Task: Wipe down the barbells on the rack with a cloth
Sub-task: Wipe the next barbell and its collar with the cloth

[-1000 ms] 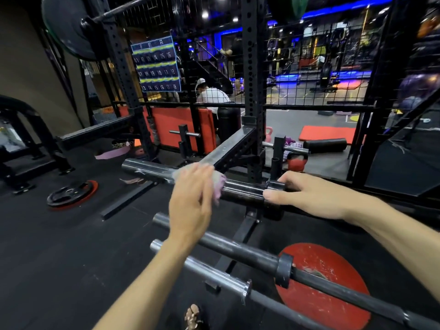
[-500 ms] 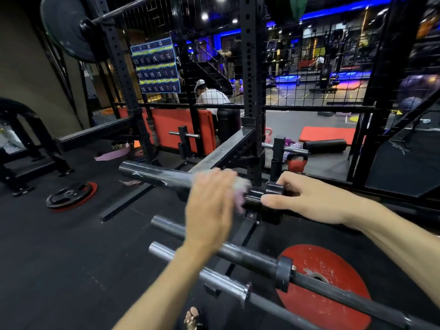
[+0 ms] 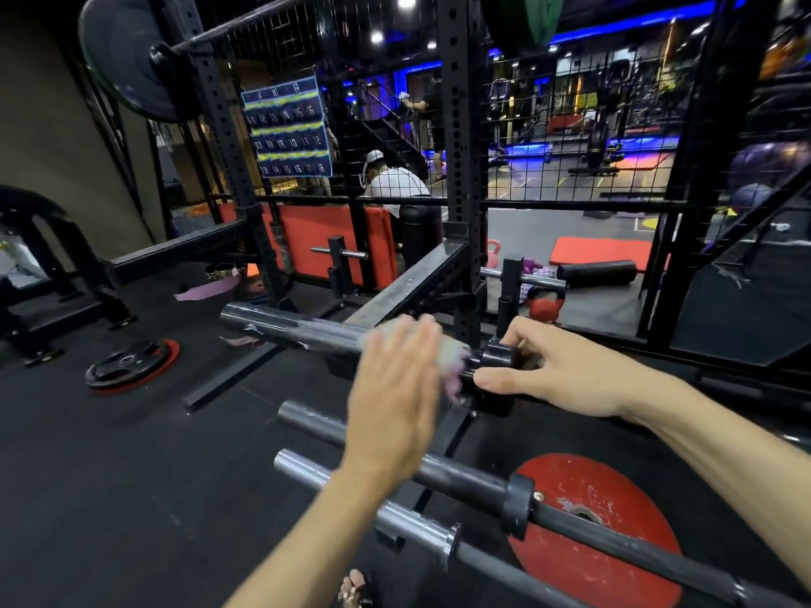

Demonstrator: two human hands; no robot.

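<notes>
Nearest, two grey steel barbells lay over a red weight plate. My left hand pressed a pale cloth with straight fingers onto the top chrome barbell sleeve; my right hand pinched its black collar.

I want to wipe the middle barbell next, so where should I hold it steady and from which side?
Grip the middle barbell at its black collar, coming from above with the right hand. The raised collar stops slipping, and the sleeve to its left stays bare for wiping.
</notes>
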